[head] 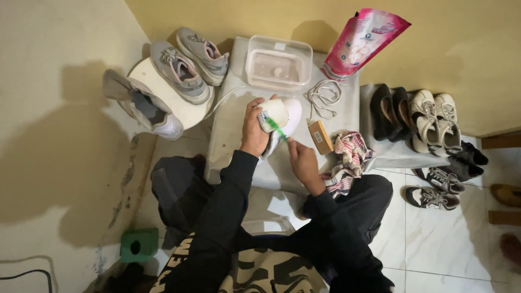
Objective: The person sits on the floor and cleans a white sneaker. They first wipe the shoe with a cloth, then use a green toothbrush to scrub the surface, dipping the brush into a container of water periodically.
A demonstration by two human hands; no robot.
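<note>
My left hand grips a white shoe from the left and holds it tilted above a low cloth-covered surface. My right hand holds a green toothbrush by its handle. The brush head rests against the shoe's side. Both arms wear black sleeves.
A clear plastic tub and a pink refill pouch stand behind the shoe. White laces, a small brown box and a checked rag lie at right. Grey sneakers sit at left; several shoes crowd the right floor.
</note>
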